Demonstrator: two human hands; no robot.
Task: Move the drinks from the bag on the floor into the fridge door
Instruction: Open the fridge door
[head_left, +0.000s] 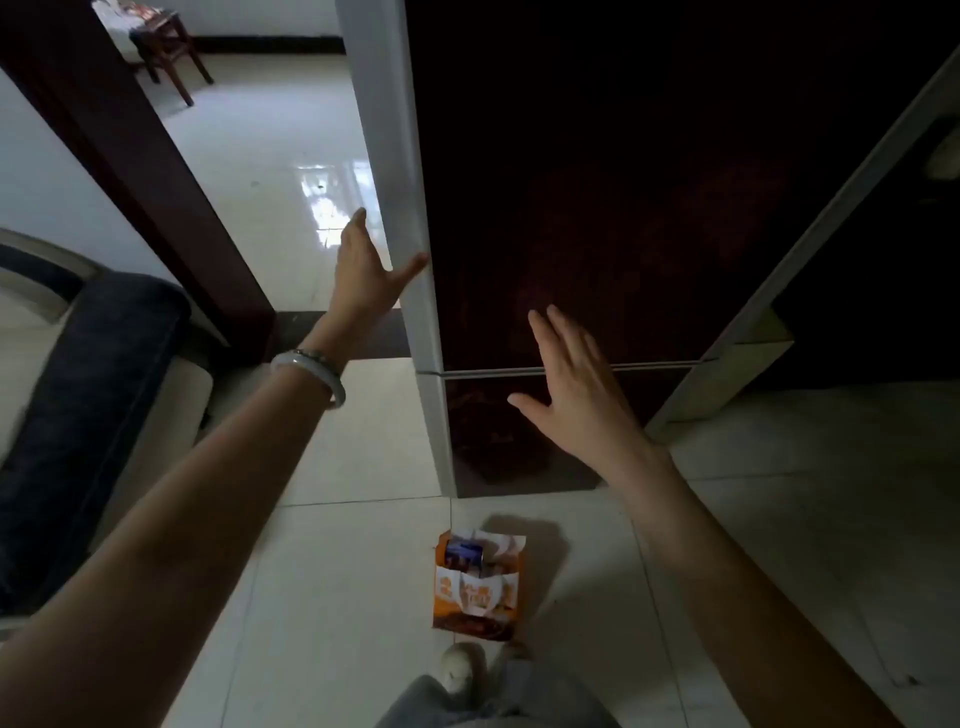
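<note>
An orange and white paper bag (478, 592) stands on the floor tiles in front of the fridge, with a blue drink can (464, 555) showing in its open top. The fridge (597, 208) has dark doors with pale edges, and both doors look closed. My left hand (363, 270) is at the left edge of the upper door, thumb on the corner and fingers along the side. My right hand (569, 384) is spread flat, fingers apart, in front of the seam between upper and lower door. It holds nothing.
A dark sofa arm (88, 395) is at the left. A dark wooden doorframe (156, 176) opens onto a bright tiled room with a wooden stool (166, 47). My shoes (462, 670) stand just behind the bag. A dark cabinet (883, 291) is at the right.
</note>
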